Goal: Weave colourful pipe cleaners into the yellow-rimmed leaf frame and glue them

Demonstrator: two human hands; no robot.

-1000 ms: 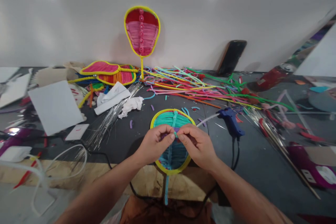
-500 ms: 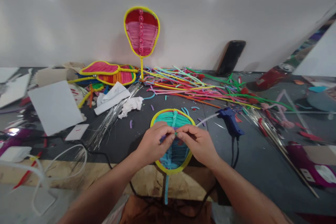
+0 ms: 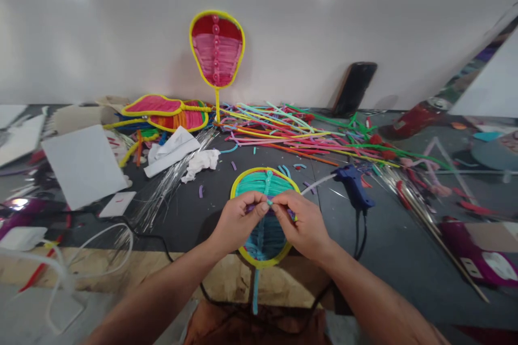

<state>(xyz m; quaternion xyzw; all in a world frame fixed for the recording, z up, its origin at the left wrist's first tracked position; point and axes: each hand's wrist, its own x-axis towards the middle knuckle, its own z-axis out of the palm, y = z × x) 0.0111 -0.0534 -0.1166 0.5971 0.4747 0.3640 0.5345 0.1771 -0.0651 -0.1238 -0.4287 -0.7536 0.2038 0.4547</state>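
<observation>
A fan-shaped piece (image 3: 247, 183) of teal, blue and purple pipe cleaners with a yellow rim lies at the table's front edge, its blue stem pointing towards me. Above its middle, my left hand (image 3: 242, 219) and my right hand (image 3: 302, 221) meet fingertip to fingertip. Both pinch a tiny teal bit (image 3: 269, 202), too small to tell whether it is a bead or a pipe cleaner end. A column of small teal beads (image 3: 268, 177) runs up the fan's centre. My fingers hide part of its middle.
A blue glue gun (image 3: 355, 186) with a cord lies right of the fan. Loose pipe cleaners (image 3: 279, 132) spread behind it. A pink fan (image 3: 216, 54) stands against the wall, near a phone (image 3: 355, 89). Silver strands (image 3: 162, 197), crumpled paper (image 3: 201, 164) and a can (image 3: 421, 117) lie around.
My fingertips have risen slightly, and more of the teal bit shows between them. The fan stays in place; the whole view shifts a little.
</observation>
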